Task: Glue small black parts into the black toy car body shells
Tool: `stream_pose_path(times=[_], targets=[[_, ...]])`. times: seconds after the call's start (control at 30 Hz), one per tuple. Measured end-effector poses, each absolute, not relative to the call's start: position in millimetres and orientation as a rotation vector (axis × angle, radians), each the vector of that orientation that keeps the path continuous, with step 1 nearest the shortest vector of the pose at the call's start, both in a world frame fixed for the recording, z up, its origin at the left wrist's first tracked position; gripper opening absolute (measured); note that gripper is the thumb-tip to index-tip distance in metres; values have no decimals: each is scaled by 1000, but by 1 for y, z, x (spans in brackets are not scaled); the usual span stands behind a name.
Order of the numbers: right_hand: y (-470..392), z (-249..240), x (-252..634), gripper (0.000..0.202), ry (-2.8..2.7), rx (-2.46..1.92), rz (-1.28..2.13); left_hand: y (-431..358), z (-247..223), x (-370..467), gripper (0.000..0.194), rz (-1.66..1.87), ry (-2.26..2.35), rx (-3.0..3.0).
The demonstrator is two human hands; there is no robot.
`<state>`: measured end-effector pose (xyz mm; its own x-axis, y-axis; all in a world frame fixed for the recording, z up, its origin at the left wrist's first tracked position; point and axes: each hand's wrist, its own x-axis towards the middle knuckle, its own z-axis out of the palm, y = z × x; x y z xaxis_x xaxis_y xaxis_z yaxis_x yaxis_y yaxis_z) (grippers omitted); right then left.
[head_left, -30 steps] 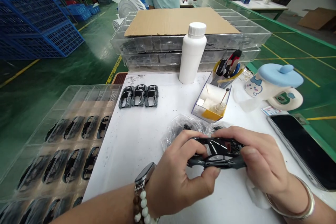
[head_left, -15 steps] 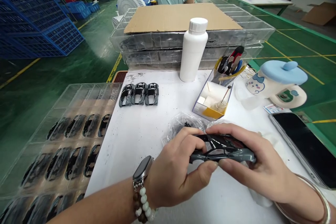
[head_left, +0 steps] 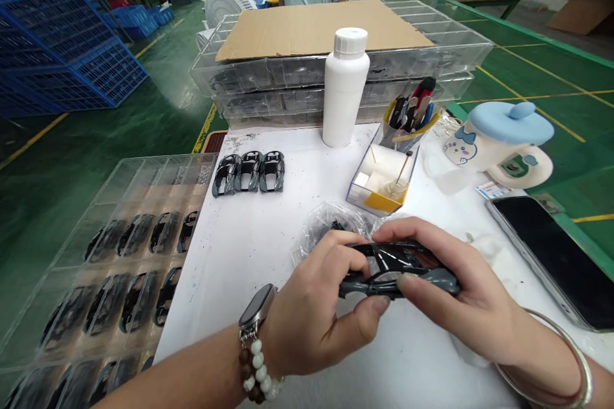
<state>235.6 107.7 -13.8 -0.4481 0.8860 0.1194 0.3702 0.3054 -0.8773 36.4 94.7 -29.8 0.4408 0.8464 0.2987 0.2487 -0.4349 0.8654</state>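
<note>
While both hands — left (head_left: 319,307) and right (head_left: 460,294) — are clamped on opposite ends of a glossy black car-shaped shell (head_left: 398,268), held just above the white desk (head_left: 230,255), I'm not spotting any brand on it. White bottle (head_left: 345,89)? Plain, no label facing me. Mug's (head_left: 489,147) got a cartoon face, and the little printed card (head_left: 494,190) beside the phone (head_left: 551,255) is too small to read — sorry.

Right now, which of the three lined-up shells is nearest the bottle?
The right-end shell; the other two are farther from the bottle, toward the tray.
</note>
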Motion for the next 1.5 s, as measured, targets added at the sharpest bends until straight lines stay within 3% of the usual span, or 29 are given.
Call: stream_pose_path(times=[0.2, 1.07, 1.5], targets=[[109, -14, 236, 37, -1988, -1102, 1052, 94, -30, 38, 13, 983, 867, 1940], [103, -23, 216, 24, -1645, -1321, 1092, 87, -36, 39, 17, 984, 884, 1737], [101, -20, 219, 28, -1655, -1299, 1129, 89, -33, 38, 17, 998, 862, 1870]])
